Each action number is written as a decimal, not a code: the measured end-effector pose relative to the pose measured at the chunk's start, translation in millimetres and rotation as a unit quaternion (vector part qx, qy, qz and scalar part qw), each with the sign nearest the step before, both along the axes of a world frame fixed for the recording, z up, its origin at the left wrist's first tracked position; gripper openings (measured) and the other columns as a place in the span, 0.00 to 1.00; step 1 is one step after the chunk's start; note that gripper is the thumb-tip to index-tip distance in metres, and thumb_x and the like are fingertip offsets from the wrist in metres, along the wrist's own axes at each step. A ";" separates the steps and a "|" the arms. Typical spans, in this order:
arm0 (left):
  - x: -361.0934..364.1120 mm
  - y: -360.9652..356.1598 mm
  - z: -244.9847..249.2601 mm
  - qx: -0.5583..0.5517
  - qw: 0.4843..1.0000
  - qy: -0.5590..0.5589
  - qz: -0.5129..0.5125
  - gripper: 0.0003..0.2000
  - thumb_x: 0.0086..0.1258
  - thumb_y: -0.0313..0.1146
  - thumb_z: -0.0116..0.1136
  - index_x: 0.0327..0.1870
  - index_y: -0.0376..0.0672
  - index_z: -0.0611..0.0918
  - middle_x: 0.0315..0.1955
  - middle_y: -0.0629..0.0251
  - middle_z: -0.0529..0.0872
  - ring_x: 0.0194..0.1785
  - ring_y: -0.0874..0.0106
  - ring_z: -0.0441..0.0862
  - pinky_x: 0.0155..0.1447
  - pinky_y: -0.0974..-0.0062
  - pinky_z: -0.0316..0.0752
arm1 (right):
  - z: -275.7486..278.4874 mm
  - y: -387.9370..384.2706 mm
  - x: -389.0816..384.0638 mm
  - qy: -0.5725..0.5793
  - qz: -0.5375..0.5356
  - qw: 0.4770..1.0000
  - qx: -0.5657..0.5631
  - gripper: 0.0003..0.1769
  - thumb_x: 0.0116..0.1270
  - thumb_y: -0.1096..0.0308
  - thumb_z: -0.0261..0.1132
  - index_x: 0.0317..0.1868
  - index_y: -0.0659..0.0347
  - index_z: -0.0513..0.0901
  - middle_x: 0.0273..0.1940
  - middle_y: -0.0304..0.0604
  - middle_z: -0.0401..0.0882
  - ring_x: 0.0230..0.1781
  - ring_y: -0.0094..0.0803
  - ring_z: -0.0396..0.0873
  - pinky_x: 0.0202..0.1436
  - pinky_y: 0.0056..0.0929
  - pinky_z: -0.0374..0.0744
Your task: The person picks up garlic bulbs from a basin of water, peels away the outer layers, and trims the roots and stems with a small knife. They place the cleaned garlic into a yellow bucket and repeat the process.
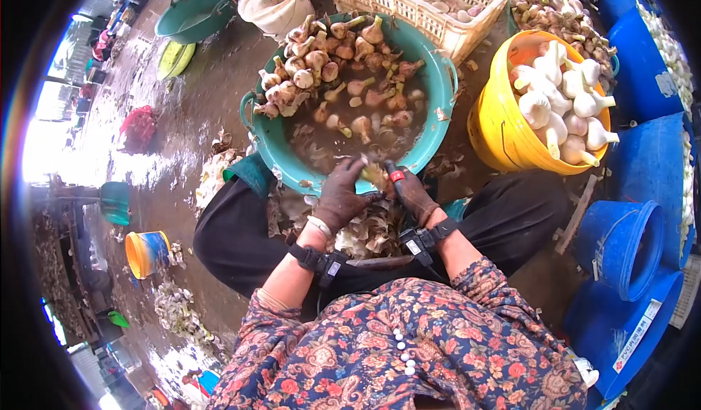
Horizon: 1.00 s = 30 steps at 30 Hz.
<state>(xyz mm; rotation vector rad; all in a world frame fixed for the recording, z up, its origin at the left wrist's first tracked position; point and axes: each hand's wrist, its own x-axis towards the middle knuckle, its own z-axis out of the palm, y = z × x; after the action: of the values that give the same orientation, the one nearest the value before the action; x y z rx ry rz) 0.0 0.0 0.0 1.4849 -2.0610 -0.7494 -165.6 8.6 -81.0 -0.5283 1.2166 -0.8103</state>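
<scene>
Both hands wear dark, wet gloves and meet over the near rim of a green tub (255, 143). My left hand (342, 194) is closed on a garlic bulb (374, 173), which is partly blurred. My right hand (415, 197) grips a small tool with a black and red handle (395, 175), close to that bulb; its working end is hard to make out. Muddy water fills the tub, with unpeeled garlic bulbs (318, 59) heaped at its far left and others floating. Loose garlic skins (365, 236) lie beneath my hands, between my legs.
A yellow bucket (485, 129) of peeled white garlic stands at the right. Behind the tub are a cream plastic crate (409, 5) holding garlic and a white bucket (274, 5). Blue containers (621, 249) line the right side. Wet floor (182, 132) stretches left, with scattered skins.
</scene>
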 end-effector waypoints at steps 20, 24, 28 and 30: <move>33.3 27.7 -8.9 0.009 0.999 0.035 -0.036 0.20 0.71 0.28 0.49 0.63 0.37 0.68 0.49 0.53 0.80 0.43 0.68 0.80 0.50 0.76 0.74 | 59.7 12.4 0.4 0.336 0.192 0.790 -0.476 0.27 0.51 0.70 0.68 0.55 0.46 0.78 0.58 0.52 0.69 0.61 0.49 0.64 0.63 0.37 0.67; 30.6 20.7 -18.7 0.183 0.959 0.211 0.048 0.17 0.69 0.31 0.55 0.58 0.38 0.74 0.42 0.59 0.82 0.41 0.72 0.80 0.46 0.76 0.76 | 53.1 15.4 9.8 0.296 0.082 0.838 -0.452 0.17 0.52 0.67 0.71 0.43 0.58 0.81 0.42 0.50 0.78 0.50 0.43 0.73 0.54 0.34 0.72; 26.8 32.2 6.9 0.241 0.910 0.331 0.064 0.11 0.63 0.29 0.58 0.46 0.39 0.81 0.37 0.65 0.83 0.41 0.74 0.78 0.49 0.78 0.72 | 18.7 5.0 7.3 -0.015 -0.118 0.978 -0.170 0.08 0.62 0.65 0.66 0.35 0.61 0.80 0.26 0.32 0.77 0.23 0.21 0.74 0.29 0.22 0.74; 28.9 39.5 16.3 0.217 0.949 0.219 -0.065 0.13 0.52 0.18 0.59 0.40 0.37 0.82 0.39 0.62 0.82 0.44 0.69 0.79 0.52 0.74 0.71 | 17.3 7.0 4.2 -0.067 -0.156 0.982 -0.086 0.09 0.62 0.63 0.65 0.34 0.61 0.80 0.27 0.32 0.77 0.24 0.22 0.75 0.29 0.22 0.74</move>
<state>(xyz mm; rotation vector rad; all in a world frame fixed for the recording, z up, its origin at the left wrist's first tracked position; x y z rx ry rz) 28.9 39.5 16.3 1.2447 -1.7275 -1.5146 -161.4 15.6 -63.7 -0.4199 1.1251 -1.2079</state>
